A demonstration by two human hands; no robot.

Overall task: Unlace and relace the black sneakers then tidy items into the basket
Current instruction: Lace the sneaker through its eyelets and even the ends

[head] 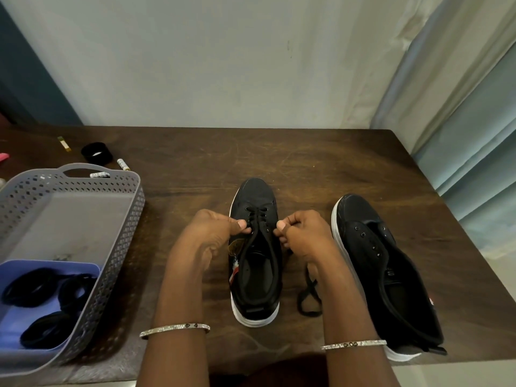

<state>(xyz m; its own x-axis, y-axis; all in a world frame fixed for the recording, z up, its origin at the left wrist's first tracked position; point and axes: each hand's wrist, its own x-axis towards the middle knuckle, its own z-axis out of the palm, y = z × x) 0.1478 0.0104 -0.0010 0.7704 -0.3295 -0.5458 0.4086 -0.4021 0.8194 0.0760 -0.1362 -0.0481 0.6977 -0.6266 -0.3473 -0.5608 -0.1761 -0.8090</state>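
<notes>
Two black sneakers with white soles stand on the brown table (307, 163), toes pointing away from me. The middle sneaker (255, 275) carries a black lace (257, 215) through its front eyelets only. My left hand (215, 233) pinches the lace at the shoe's left side. My right hand (304, 233) pinches the lace at its right side. The loose lace end (307, 297) trails in a loop on the table under my right wrist. The right sneaker (385, 269) has bare eyelets and no lace.
A grey perforated basket (122, 233) stands at the left, with a lilac tray (16, 350) of black hair ties inside. Behind it lie a black round holder (96, 153), small tubes (123, 164) and a yellow stick (64, 143). A curtain (474, 135) hangs right.
</notes>
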